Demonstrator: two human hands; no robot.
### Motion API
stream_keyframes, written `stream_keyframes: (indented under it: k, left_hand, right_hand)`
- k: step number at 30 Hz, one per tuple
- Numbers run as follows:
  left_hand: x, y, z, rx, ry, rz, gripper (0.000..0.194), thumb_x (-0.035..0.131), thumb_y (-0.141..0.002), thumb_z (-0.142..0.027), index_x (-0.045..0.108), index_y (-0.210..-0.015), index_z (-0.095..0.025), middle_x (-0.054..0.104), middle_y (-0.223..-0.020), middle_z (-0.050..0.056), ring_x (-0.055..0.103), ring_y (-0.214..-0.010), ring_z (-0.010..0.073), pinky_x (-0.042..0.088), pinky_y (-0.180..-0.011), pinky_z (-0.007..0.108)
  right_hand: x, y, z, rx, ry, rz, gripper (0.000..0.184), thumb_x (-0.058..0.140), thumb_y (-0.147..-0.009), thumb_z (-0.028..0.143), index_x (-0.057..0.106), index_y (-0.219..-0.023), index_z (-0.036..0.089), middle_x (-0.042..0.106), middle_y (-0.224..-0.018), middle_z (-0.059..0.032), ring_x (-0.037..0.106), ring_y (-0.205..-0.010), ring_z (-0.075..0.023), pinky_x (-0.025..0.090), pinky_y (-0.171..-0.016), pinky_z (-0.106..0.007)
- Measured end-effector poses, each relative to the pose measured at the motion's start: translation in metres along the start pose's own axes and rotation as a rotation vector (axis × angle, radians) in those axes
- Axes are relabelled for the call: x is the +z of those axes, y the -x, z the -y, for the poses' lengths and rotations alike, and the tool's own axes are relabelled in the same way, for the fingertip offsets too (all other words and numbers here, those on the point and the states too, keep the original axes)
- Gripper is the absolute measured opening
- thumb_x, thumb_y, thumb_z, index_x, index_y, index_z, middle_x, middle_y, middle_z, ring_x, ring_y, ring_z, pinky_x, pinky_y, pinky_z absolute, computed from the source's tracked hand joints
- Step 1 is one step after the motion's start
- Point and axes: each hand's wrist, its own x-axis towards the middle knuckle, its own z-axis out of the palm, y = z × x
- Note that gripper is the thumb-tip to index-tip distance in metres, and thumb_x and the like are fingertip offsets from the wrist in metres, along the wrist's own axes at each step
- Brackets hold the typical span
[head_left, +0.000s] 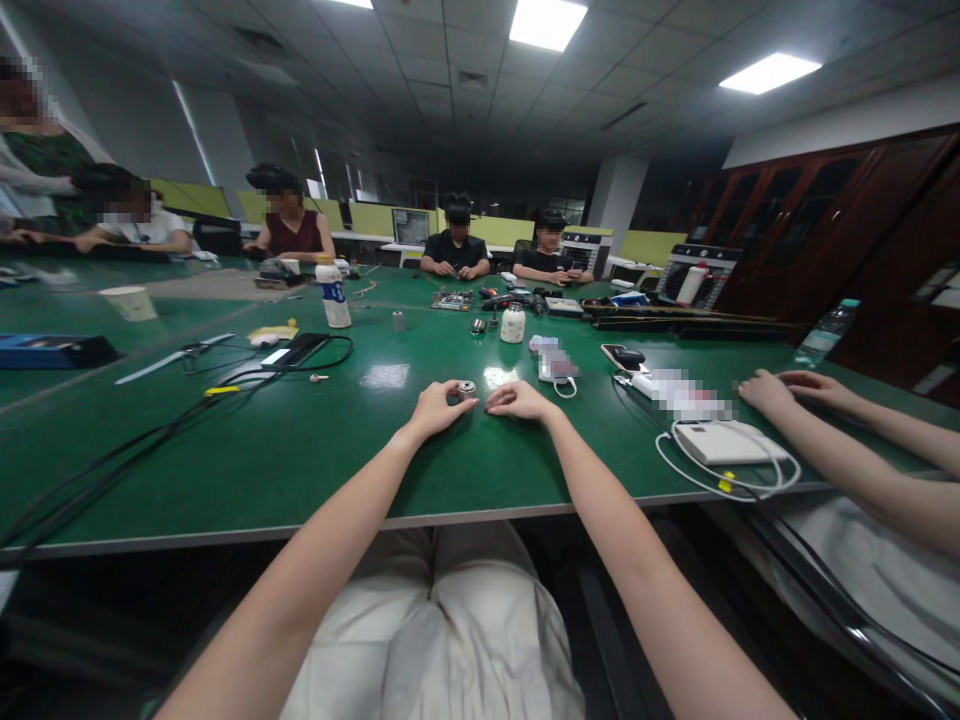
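Observation:
Both my arms reach out over a green table [300, 440]. My left hand [437, 407] rests on the table with its fingers curled round a small silver metal cylinder [467, 389], pinching it at the fingertips. My right hand [519, 400] lies just to the right of the cylinder, fingers bent and held together, their tips close to it; whether they touch it I cannot tell. Nothing shows inside the right hand.
A neighbour's two hands [780, 390] rest at the right beside a white power bank [727, 442] with a coiled cable. Black cables [150, 440] run across the left. A white bottle [333, 292], a small jar [513, 323], tools and several seated people lie beyond.

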Motion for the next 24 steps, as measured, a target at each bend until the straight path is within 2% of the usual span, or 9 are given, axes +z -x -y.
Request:
stream_keyframes:
  k: [4,8,11,14,16,19,24]
  left_hand:
    - [0.0,0.0,0.002,-0.011,-0.006,-0.004,0.048,0.069,-0.079,-0.051,0.07,-0.114,-0.018,0.076,-0.103,0.01,0.069,-0.099,0.0274,0.053,-0.088,0.037]
    - [0.0,0.0,0.001,-0.023,-0.004,0.001,0.052,0.069,-0.078,-0.052,0.069,-0.116,-0.017,0.076,-0.104,0.011,0.07,-0.099,0.0284,0.053,-0.089,0.038]
    - [-0.001,0.001,0.0,-0.005,-0.006,0.023,0.052,0.069,-0.077,-0.054,0.07,-0.113,-0.017,0.076,-0.103,0.011,0.07,-0.099,0.0292,0.053,-0.09,0.039]
    - [-0.002,0.002,0.0,0.005,0.009,0.029,0.048,0.068,-0.077,-0.055,0.071,-0.109,-0.019,0.076,-0.103,0.01,0.07,-0.099,0.0288,0.053,-0.089,0.038]
    - [-0.002,0.002,0.0,-0.004,0.022,0.03,0.047,0.068,-0.077,-0.054,0.071,-0.108,-0.02,0.077,-0.103,0.009,0.07,-0.099,0.0285,0.053,-0.089,0.038]
    - [-0.002,0.002,-0.001,-0.008,0.031,0.042,0.047,0.067,-0.077,-0.054,0.07,-0.109,-0.019,0.077,-0.103,0.009,0.07,-0.1,0.0286,0.053,-0.088,0.037]
    - [-0.004,0.004,-0.004,-0.006,0.017,0.039,0.046,0.066,-0.078,-0.053,0.07,-0.108,-0.019,0.077,-0.099,0.008,0.071,-0.096,0.0287,0.053,-0.086,0.037]
  right_hand:
    - [0.0,-0.003,-0.008,-0.014,-0.099,0.02,0.035,0.09,-0.054,0.015,0.073,-0.084,0.015,0.078,-0.083,-0.0059,0.075,-0.081,-0.0183,0.06,-0.081,-0.031]
    - [0.004,-0.004,-0.008,-0.043,-0.071,0.018,0.035,0.091,-0.052,0.016,0.073,-0.081,0.014,0.078,-0.08,-0.0063,0.074,-0.078,-0.0189,0.06,-0.08,-0.032]
    - [0.01,-0.007,-0.002,-0.109,-0.041,-0.12,0.028,0.088,-0.058,0.017,0.072,-0.081,0.014,0.076,-0.074,-0.0058,0.075,-0.075,-0.0196,0.061,-0.079,-0.034]
    - [0.02,-0.011,0.009,-0.236,-0.093,-0.321,0.021,0.082,-0.069,0.019,0.071,-0.087,0.015,0.078,-0.083,-0.0071,0.075,-0.08,-0.0201,0.06,-0.082,-0.036]
    - [0.028,-0.014,0.017,-0.327,-0.138,-0.374,0.017,0.079,-0.072,0.02,0.07,-0.087,0.016,0.078,-0.089,-0.008,0.075,-0.086,-0.0204,0.059,-0.087,-0.036]
    - [0.041,-0.02,0.026,-0.388,-0.147,-0.361,0.014,0.076,-0.073,0.017,0.07,-0.086,0.017,0.078,-0.09,-0.0077,0.075,-0.089,-0.0206,0.059,-0.089,-0.036]
    - [0.052,-0.026,0.028,-0.373,-0.075,-0.303,0.013,0.073,-0.073,0.014,0.07,-0.086,0.017,0.077,-0.088,-0.0058,0.075,-0.086,-0.0194,0.059,-0.088,-0.035]
